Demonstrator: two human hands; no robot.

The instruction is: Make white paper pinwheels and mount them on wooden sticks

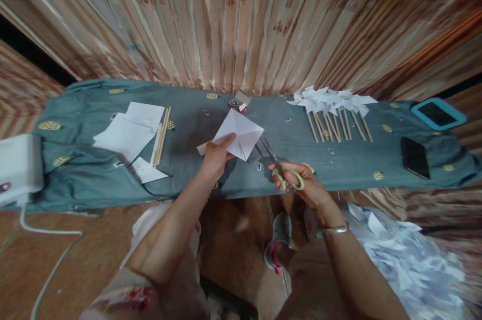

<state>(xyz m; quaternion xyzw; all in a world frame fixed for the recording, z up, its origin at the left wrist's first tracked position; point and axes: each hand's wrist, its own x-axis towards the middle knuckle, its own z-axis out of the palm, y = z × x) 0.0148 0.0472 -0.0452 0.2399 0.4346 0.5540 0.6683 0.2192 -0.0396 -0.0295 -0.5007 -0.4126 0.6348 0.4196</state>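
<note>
My left hand grips a square of white paper by its left part, thumb on top. Crease lines run across the square, and a slit seems to start at its lower corner. My right hand has its fingers through the light green handles of a pair of scissors. The blades point up and left, slightly parted, just right of the paper and apart from it. Behind the paper stands a small open box with shiny small pieces inside.
White sheets and thin wooden sticks lie left. Paper pinwheels on sticks lie right, before a phone and a blue-framed tablet. A white appliance stands far left. A bag of white paper pieces sits below right.
</note>
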